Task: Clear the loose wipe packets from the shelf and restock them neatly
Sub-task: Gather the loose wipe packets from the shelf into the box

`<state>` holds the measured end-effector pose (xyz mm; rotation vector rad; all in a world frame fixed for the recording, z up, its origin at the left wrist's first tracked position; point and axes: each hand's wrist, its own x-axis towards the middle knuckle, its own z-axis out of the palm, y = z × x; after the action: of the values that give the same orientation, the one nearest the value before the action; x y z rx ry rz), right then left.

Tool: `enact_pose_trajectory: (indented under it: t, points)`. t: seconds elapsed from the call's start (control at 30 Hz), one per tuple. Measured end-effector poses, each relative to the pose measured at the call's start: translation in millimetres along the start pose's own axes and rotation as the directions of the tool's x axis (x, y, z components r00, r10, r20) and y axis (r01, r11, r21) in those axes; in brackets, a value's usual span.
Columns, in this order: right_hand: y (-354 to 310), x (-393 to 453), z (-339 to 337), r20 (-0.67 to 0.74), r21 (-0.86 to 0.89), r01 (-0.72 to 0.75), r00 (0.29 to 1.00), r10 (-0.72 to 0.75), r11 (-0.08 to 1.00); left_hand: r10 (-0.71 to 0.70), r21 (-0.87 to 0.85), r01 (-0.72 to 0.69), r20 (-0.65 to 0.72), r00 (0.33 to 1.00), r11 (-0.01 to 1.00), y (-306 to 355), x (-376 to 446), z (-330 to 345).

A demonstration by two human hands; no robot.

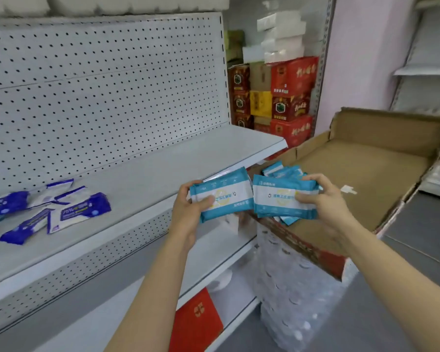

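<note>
Between shelf (142, 184) and cardboard box (361, 179), both hands grasp teal packets.
Left hand (191, 209) and right hand (325, 199) should square edges before shelving.

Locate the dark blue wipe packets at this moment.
In the head view, the dark blue wipe packets lie loosely scattered at the far left of the white shelf, well left of both hands and the teal packets they hold.

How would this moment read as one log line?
left hand: grips teal packets | right hand: grips teal stack | over cardboard box
</note>
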<state>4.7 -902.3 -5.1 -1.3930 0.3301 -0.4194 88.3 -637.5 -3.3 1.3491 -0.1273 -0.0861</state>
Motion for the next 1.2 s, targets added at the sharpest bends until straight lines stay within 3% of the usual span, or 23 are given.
enact_pose_trajectory:
  t: [0.5, 0.73, 0.9, 1.0, 1.07, 1.13, 1.2]
  points:
    - [1.6, 143.5, -121.9, -0.039, -0.073, -0.035, 0.999, 0.033, 0.997, -0.147, 0.018, 0.147, -0.010, 0.989, 0.989, -73.3, 119.6, 133.0]
    - [50.0, 203.6, -144.8, 0.152, -0.237, -0.171, 0.966, 0.210, 0.956, -0.163, 0.024, 0.168, -0.149, 0.975, 0.985, -91.4, 134.5, 148.3]
    - [90.5, 223.6, -130.1, 0.341, -0.425, -0.214, 0.862, 0.375, 0.879, -0.159, -0.030, 0.157, -0.296, 0.942, 0.987, -101.5, 126.4, 161.0]
    - [107.2, 226.0, -118.2, 0.418, -0.485, -0.161, 0.820, 0.390, 0.859, -0.146, -0.027, 0.146, -0.366, 0.919, 0.989, -102.8, 118.5, 175.7]
    - [116.3, 225.6, -109.5, 0.433, -0.529, -0.081, 0.830, 0.351, 0.845, -0.128, -0.022, 0.130, -0.403, 0.906, 0.991, -102.6, 111.6, 186.3]
    - [121.6, 223.3, -103.7, 0.455, -0.581, 0.035, 0.842, 0.289, 0.813, -0.111, -0.039, 0.105, -0.434, 0.894, 0.994, -104.6, 103.2, 197.3]
    - [125.0, 221.3, -103.5, 0.493, -0.677, 0.218, 0.844, 0.213, 0.703, -0.116, -0.071, 0.094, -0.452, 0.885, 0.993, -108.5, 92.9, 211.1]
